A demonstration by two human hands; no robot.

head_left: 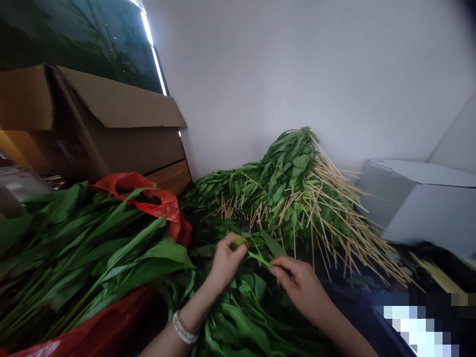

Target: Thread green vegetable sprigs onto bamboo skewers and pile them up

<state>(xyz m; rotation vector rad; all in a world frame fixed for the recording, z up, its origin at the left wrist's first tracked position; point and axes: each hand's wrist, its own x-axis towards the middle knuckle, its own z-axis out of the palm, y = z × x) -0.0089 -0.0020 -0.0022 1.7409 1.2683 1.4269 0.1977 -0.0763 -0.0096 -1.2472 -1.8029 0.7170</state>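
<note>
My left hand (227, 255), with a pearl bracelet (183, 328) on its wrist, is closed around the upper end of a green leaf stalk (261, 259). Thumb and fingers of my right hand (295, 278) pinch the stalk's lower right end. Between the two hands the stalk runs slantwise. Below them lies a bunch of loose green leaves (241, 322). Just beyond is a large heap of leaves (286, 173) with many thin wooden skewers (334, 198) sticking out to the right.
On the left, long-stemmed leaves (92, 253) fill a red plastic bag (173, 210). An open cardboard box (126, 148) stands behind it. A white box (427, 203) sits at the right against the pale wall (297, 64). More skewers (441, 272) lie in black plastic at the right.
</note>
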